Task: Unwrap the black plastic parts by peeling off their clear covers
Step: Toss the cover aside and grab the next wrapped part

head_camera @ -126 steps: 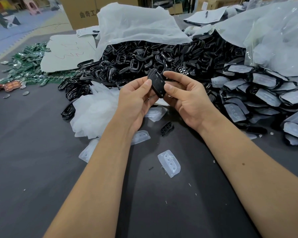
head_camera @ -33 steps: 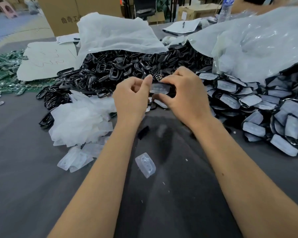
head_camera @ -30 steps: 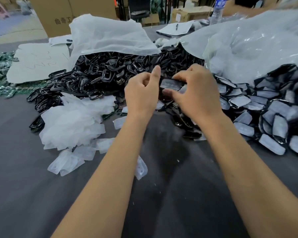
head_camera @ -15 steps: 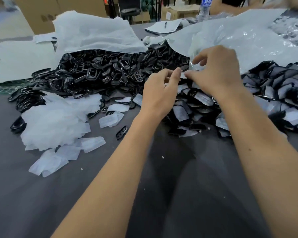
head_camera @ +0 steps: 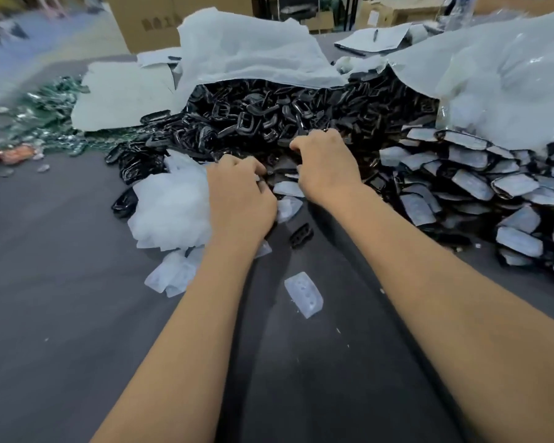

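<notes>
My left hand [head_camera: 240, 195] and my right hand [head_camera: 327, 164] meet over the table's middle, fingers curled. Between their fingertips they pinch a small black part [head_camera: 279, 169]; it is mostly hidden and blurred, so its cover cannot be made out. Behind the hands lies a big heap of bare black parts [head_camera: 269, 116]. To the right is a pile of black parts in clear covers [head_camera: 470, 183]. A mound of peeled clear covers [head_camera: 170, 206] sits left of my left hand.
One loose clear cover [head_camera: 303, 294] and a small black piece [head_camera: 300, 235] lie on the dark table [head_camera: 61, 314] between my forearms. White bags [head_camera: 247, 49] drape over the heaps. Green circuit boards [head_camera: 45, 123] are at far left, and a cardboard box [head_camera: 147, 24] stands behind.
Both hands have come back from the wrapped pile at the right to the middle and dropped lower. The camera view has swung left.
</notes>
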